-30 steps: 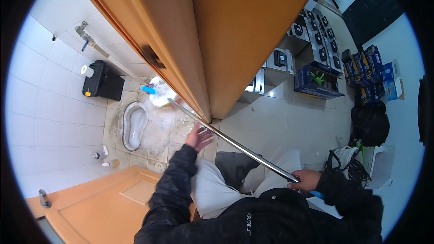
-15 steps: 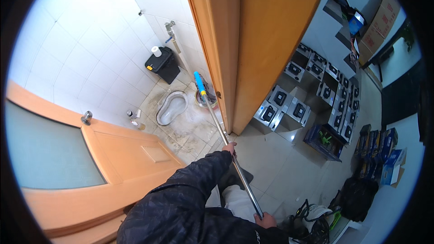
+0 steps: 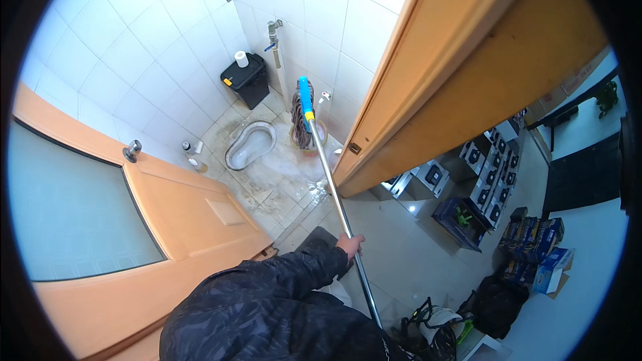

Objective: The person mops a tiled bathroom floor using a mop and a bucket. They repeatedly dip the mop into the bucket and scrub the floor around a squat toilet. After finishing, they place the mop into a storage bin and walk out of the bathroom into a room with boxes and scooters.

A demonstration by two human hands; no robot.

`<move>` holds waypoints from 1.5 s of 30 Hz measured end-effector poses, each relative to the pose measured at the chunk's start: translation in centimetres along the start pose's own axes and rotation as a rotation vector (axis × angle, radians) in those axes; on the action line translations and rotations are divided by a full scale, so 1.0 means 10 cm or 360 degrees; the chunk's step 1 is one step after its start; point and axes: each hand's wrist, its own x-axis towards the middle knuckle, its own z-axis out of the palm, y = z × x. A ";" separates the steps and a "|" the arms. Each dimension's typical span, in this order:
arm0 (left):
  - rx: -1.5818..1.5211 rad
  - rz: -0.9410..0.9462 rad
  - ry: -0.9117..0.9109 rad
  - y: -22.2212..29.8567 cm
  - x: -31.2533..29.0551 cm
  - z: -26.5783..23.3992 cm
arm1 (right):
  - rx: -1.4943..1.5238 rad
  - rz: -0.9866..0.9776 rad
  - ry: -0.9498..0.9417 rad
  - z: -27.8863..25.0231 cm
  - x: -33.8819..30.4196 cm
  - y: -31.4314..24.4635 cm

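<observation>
My left hand point(image 3: 350, 245) is closed around the shiny metal handle of a mop point(image 3: 326, 167). The handle slants up and away through the doorway to a blue head with a yellow collar. Dark grey mop strands point(image 3: 300, 124) hang from that head in front of a bucket point(image 3: 324, 135), mostly hidden behind them. Whether the strands touch the bucket I cannot tell. Left of the mop, a squat toilet point(image 3: 251, 145) is set into the wet, foamy tiled floor point(image 3: 284, 180). The handle's near end runs down behind my dark sleeve, and my right hand is out of sight.
An orange wooden door point(image 3: 194, 227) with frosted glass stands at the left; the door frame point(image 3: 401, 80) rises close on the right. A black bin point(image 3: 246, 83) carrying a white roll stands in the far corner by a pipe point(image 3: 277, 60). Boxes point(image 3: 535, 241) and a black bag point(image 3: 498, 304) lie right.
The mop head has risen from the bucket area, so more of its strands show. My left hand has shifted slightly right and nearer. My right hand has dropped from view; the view has turned.
</observation>
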 end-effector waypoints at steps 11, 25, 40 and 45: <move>-0.0038 -0.0175 -0.0064 0.25 1.64 -0.38 | 0.0160 -0.0311 0.0031 -1.07 0.02 -1.92; 0.0222 -0.0341 0.0308 -0.35 1.70 -0.52 | 0.0344 -0.0354 0.0060 -0.57 0.34 -2.40; 0.0231 -0.0128 0.0536 -0.81 -0.29 0.12 | 0.0202 -0.0619 0.0252 0.27 0.18 -0.16; 0.0401 0.0007 0.0522 -0.72 -0.40 0.15 | 0.0257 -0.0566 0.0311 0.58 0.41 0.09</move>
